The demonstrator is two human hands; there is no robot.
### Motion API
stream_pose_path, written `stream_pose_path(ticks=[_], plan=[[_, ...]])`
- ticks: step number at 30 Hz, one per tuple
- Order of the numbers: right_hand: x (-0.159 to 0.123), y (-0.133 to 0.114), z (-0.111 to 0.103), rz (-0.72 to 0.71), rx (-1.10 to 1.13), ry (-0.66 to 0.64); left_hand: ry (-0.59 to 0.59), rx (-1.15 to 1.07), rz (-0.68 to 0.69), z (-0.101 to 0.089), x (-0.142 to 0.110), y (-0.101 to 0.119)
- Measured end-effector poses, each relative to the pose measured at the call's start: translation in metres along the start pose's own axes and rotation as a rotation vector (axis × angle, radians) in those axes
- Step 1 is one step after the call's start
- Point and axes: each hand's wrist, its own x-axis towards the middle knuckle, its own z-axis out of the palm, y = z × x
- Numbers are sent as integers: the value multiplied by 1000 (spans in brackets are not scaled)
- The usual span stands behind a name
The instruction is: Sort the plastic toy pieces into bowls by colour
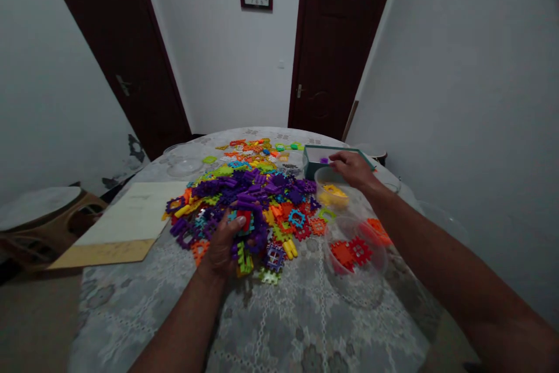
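Note:
My left hand [222,245] is closed around a small bunch of plastic building pieces, with its thumb pressing on a red piece [245,220]. Purple and teal pieces show around the thumb. The hand is at the near edge of a mixed pile of interlocking pieces [244,187], mostly purple on top. My right hand [351,166] reaches over a dark teal box [311,169] with a pale inside. Its thumb and forefinger look slightly parted. A purple piece [324,160] shows in the box just left of the fingertips, seemingly apart from them.
A clear tub [321,178] with yellow pieces stands before the box. Nearer is another clear tub [356,297] with red pieces. Cardboard and paper sheets [131,210] lie at left. Clear lids [186,167] lie behind. A patterned cloth [283,326] covers the round table.

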Motion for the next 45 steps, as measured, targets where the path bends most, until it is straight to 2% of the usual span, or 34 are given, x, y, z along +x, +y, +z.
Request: stream_pose_path(ticks=[5, 9, 12, 15, 21, 25, 28, 31, 33, 36, 39, 41, 43, 45], plan=[[-59, -64, 20, -273, 36, -244, 19, 64, 34, 1, -1, -2], [-95, -119, 37, -458, 131, -370, 43, 97, 40, 0, -3, -4], [-107, -144, 51, -502, 179, -402, 26, 124, 27, 3, -5, -4], [-111, -154, 66, -463, 197, -413, -36, 119, 8, 7, -7, -4], [-106, -153, 80, -200, 448, -589, -29, 123, -27, 6, -7, -3], [-96, -145, 68, -78, 489, -521, 11, 145, -23, 5, -7, -1], [-85, -123, 54, -22, 384, -576, 38, 135, -15, 5, -7, 1], [-63, -88, 43, 86, 286, -656, 42, 122, -5, 5, -7, 1], [-40, -63, 35, 186, 208, -565, 45, 128, -5, 5, -7, 1], [-4, -36, 24, 284, 163, -314, 61, 132, -2, 5, -6, 0], [17, -30, 17, 298, 163, -133, 72, 129, 16, 4, -4, -2], [14, -37, 20, 282, 173, -97, 76, 132, 11, 3, -3, -3], [-4, -54, 28, 198, 205, -171, 86, 140, -8, 2, -3, -4], [-33, -78, 38, 29, 243, -323, 101, 139, -18, 4, -4, -4]])
